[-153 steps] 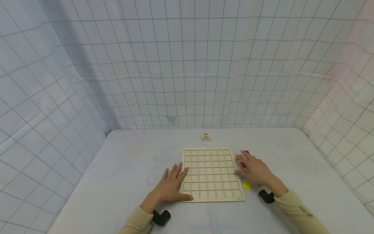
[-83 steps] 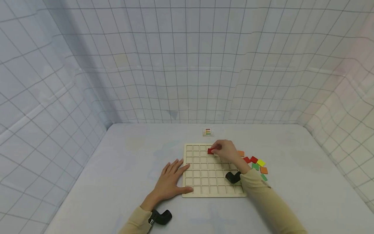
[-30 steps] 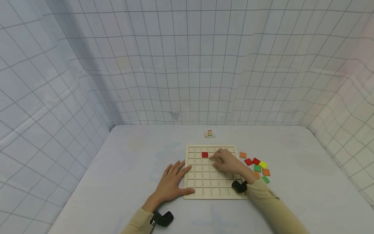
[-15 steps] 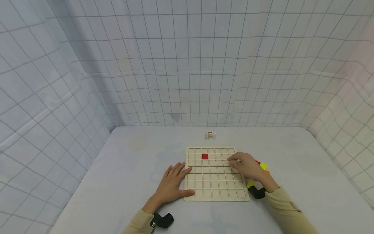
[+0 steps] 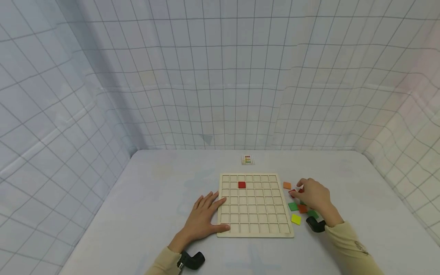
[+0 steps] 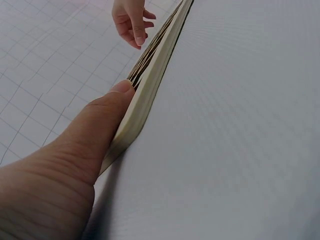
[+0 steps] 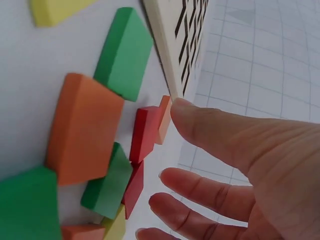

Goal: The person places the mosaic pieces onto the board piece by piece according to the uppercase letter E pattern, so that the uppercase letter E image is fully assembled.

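A wooden grid board [image 5: 255,225] lies flat on the table. One red tile [image 5: 241,185] sits in a cell near its far edge. My left hand [image 5: 206,210] rests flat on the table against the board's left edge, thumb [image 6: 112,107] along the board's rim [image 6: 150,85]. My right hand [image 5: 300,190] hovers over loose tiles right of the board, fingers [image 7: 210,187] loosely curved and holding nothing. Closest to its fingertips is a red tile [image 5: 292,192], also in the right wrist view [image 7: 145,132].
Around the right hand lie an orange tile [image 5: 287,185], a green tile [image 5: 293,206], a yellow tile [image 5: 295,219] and others partly hidden beneath it. A small pattern card [image 5: 248,159] lies beyond the board. Checked cloth walls enclose the table.
My right hand set a red tile into the board, then drew back to the right and now hovers over the loose tiles. The left hand has stayed put.
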`<state>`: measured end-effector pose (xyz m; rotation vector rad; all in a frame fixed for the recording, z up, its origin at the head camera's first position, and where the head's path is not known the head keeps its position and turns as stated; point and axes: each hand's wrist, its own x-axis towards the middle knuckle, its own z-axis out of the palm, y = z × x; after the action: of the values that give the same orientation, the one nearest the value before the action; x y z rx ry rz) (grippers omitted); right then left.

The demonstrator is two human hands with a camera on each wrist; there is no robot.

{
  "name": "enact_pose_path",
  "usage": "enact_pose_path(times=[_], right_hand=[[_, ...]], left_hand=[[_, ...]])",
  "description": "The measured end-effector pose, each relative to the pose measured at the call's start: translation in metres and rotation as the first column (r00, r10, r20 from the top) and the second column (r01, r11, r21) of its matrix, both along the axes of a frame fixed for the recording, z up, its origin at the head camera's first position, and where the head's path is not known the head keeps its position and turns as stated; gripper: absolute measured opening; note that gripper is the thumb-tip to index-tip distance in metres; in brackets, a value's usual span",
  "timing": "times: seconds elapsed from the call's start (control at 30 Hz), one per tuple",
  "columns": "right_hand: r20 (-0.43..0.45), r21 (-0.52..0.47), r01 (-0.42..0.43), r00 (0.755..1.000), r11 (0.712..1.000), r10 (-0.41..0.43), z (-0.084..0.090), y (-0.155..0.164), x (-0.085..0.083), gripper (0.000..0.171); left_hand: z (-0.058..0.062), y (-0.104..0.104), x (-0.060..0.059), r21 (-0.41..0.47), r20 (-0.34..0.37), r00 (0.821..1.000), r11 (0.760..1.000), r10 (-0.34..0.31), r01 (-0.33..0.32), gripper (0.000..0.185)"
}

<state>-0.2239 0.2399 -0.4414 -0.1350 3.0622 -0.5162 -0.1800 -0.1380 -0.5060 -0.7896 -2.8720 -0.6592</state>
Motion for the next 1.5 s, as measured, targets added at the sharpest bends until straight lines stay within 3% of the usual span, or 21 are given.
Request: enact_pose_path(times=[0.33, 0.63, 1.03, 1.5], right_hand=[[0.052, -0.02, -0.001, 0.999, 1.0, 0.002, -0.008, 0.003, -0.004, 0.029], [0.084, -0.057, 0.0, 0.996, 0.998, 0.005, -0.01, 0.001, -0.004, 0.03], [0.068, -0.071, -0.014, 0.998, 0.997, 0.019, -0.011, 0.003, -0.006, 0.028], [0.067, -0.155, -0.055, 0.996, 0.986, 0.066, -0.013, 0.009, -0.007, 0.022]], left_hand=[[-0.002, 0.0, -0.002, -0.006, -0.006, 1.0, 1.0, 0.007, -0.007, 0.087], [-0.002, 0.0, 0.0, 0.003, -0.002, 1.0, 1.0, 0.005, -0.005, 0.088], [-0.004, 0.0, -0.001, 0.005, -0.018, 1.0, 1.0, -0.002, 0.003, 0.087], [-0.001, 0.001, -0.001, -0.001, -0.015, 1.0, 1.0, 0.003, -0.003, 0.087]])
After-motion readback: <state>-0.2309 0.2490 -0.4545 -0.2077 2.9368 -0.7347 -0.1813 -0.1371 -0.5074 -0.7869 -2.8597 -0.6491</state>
